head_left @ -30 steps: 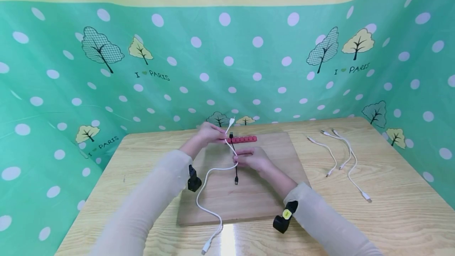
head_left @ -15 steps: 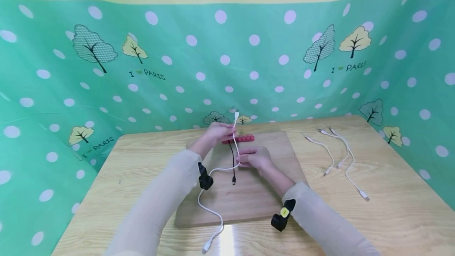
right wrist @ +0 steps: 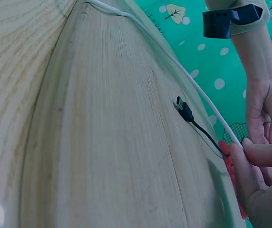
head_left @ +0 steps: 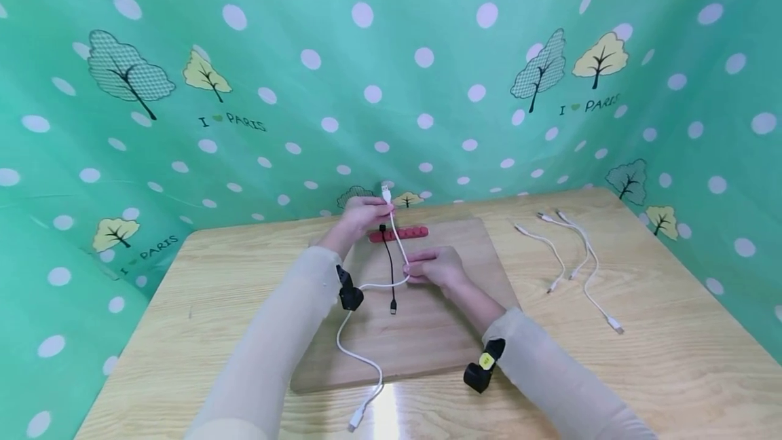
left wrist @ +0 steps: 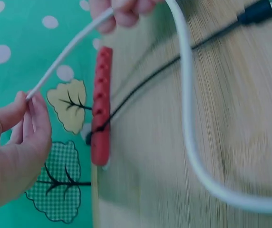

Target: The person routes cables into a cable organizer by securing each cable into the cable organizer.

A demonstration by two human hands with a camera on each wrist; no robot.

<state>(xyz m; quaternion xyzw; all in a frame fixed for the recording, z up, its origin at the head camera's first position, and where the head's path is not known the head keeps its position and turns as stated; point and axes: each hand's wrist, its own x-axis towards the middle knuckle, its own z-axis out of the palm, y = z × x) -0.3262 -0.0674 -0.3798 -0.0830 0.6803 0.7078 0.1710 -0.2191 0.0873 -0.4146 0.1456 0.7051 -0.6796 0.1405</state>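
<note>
While left hand (head_left: 363, 214) and right hand (head_left: 436, 267) pinch white cable (head_left: 398, 239) between them, red clip (head_left: 413, 232) sits near left hand. Probably lining up; next likely needs lowering onto the clip.

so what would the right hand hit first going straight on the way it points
Past the white cable it pinches, the right hand would probably meet the black cable, though it may pass above.

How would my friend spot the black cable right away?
On the table, find the wooden board. Near its far edge lies a red notched strip, and the black cable crosses it. It is the only black cable among white cables.
</note>
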